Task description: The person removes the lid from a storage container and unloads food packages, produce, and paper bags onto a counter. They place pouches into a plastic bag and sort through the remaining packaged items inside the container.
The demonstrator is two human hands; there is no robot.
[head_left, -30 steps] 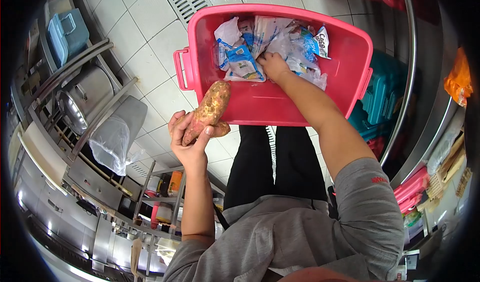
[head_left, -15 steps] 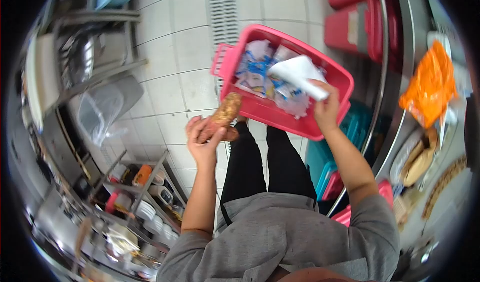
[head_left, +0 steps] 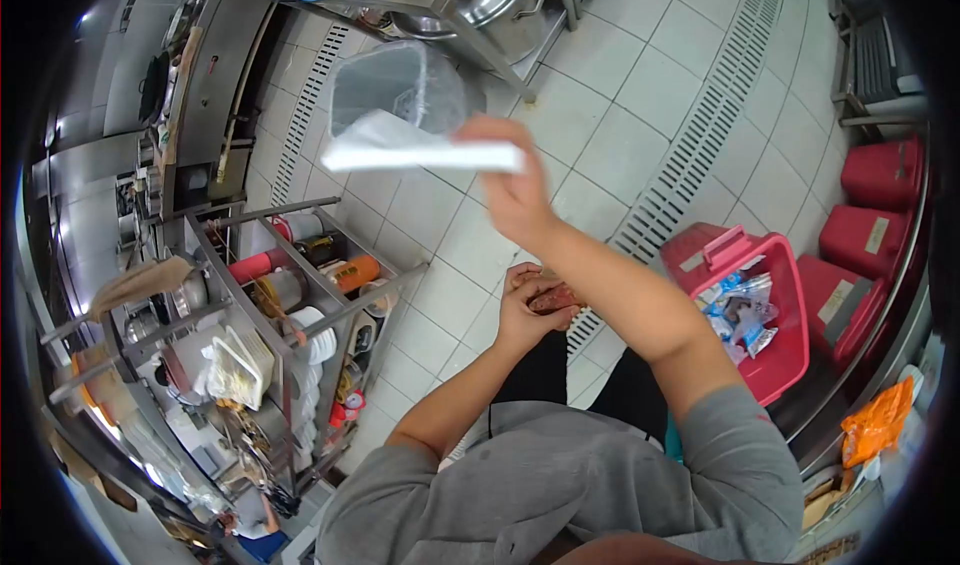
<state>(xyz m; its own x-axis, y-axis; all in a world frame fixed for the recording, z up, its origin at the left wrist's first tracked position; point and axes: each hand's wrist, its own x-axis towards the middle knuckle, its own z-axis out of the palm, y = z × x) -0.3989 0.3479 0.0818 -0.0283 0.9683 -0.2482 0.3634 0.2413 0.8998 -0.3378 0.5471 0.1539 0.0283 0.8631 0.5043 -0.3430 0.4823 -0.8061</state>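
Note:
My right hand (head_left: 512, 190) is closed on a folded white sheet (head_left: 410, 157), paper or thin plastic, and stretches out to the left. The sheet is in front of a grey bin (head_left: 460, 90) with a clear liner; I cannot tell whether they touch. Close to my body, my left hand (head_left: 528, 315) grips reddish-brown sausage-shaped pieces (head_left: 556, 301), partly hidden by my right forearm. On my right stands a pink plastic tub (head_left: 790, 340), holding blue-and-white plastic packets (head_left: 740, 310).
A metal rack (head_left: 330, 320) with bottles, jars and cups stands on the left. Several red lidded boxes (head_left: 855, 235) line the right side, below a counter bearing an orange bag (head_left: 877, 423). A floor drain grate (head_left: 690, 145) crosses the tiles.
My view has swung left. My right hand has carried the white sheet out of the pink tub and across to the bin. My left hand still holds the sausage-shaped pieces.

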